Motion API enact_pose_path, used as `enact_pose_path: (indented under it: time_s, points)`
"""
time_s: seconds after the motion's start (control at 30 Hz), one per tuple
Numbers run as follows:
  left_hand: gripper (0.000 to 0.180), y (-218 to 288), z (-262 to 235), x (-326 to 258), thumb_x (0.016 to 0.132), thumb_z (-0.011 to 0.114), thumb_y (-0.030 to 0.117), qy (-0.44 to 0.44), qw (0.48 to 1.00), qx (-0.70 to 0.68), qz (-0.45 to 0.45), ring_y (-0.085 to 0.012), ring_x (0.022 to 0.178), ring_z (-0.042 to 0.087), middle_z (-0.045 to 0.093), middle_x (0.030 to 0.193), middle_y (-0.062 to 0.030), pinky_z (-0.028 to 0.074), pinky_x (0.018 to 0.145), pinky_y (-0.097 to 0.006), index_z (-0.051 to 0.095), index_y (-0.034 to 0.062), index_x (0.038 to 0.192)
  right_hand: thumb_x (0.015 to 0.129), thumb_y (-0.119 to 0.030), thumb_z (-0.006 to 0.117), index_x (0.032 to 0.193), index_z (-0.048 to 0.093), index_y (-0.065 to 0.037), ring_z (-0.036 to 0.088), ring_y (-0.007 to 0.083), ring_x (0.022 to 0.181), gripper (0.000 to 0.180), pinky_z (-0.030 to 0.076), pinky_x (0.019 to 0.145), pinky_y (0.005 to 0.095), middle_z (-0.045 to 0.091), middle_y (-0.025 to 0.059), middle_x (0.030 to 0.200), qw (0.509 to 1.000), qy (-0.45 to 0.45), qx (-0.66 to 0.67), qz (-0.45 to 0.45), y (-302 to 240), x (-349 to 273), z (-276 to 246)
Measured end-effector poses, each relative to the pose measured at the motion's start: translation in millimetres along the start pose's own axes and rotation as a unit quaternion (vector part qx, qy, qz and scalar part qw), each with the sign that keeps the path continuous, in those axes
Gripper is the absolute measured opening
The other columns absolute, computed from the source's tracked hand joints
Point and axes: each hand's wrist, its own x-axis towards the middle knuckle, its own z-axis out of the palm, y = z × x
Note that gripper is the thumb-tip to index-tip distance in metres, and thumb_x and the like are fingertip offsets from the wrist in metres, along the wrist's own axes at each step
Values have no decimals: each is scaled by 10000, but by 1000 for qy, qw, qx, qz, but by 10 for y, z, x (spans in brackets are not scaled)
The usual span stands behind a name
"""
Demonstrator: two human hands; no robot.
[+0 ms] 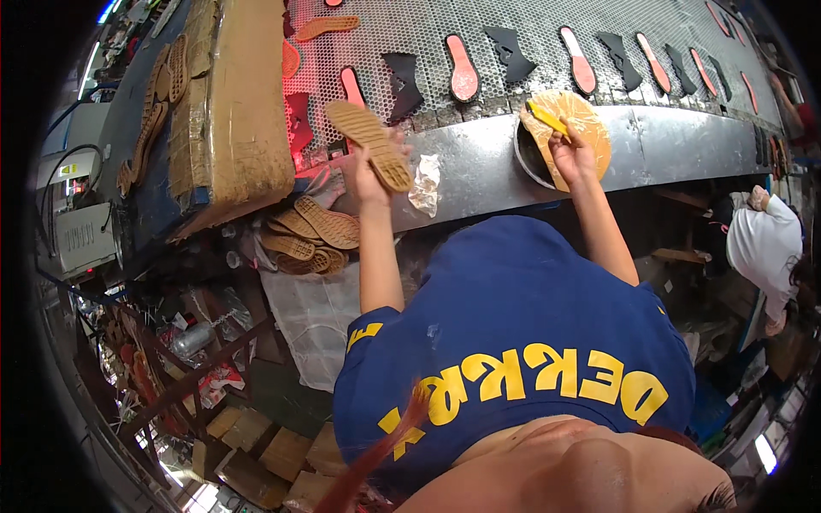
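My left hand is closed round a tan rubber shoe sole, held tilted over the near edge of the bench with its ridged face showing. Gripped between the fingers of my right hand is a yellow-handled tool, perhaps a brush; its far end lies over a round container. A tan-yellow cover spans part of that container. Crumpled whitish wrap rests on the metal ledge between my hands.
On the perforated conveyor lie pink-and-black insoles and black upper pieces. A big cardboard-covered box stands at left, with a pile of tan soles below. Another person in white is at far right.
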Motion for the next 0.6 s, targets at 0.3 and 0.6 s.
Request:
enact_pose_path:
  time_s: [0.3, 0.6]
  points:
    - [502, -293, 998, -620, 1012, 225, 383, -202, 965, -35, -165, -353, 999, 608, 454, 1352, -218, 595, 656, -416, 278, 119, 1436, 1001, -228, 453, 1097, 534, 18, 595, 230, 974, 276, 508, 879, 337, 583, 141, 1060, 885, -235, -282, -287, 152, -775, 1567]
    - [562, -195, 1450, -902, 1006, 211, 445, -246, 955, 25, -165, -333, 960, 622, 502, 1268, -190, 601, 641, -361, 235, 95, 1446, 900, -172, 618, 1024, 628, 9, 582, 259, 962, 220, 470, 842, 328, 584, 147, 1048, 602, -243, -557, -518, 345, -1018, 1852]
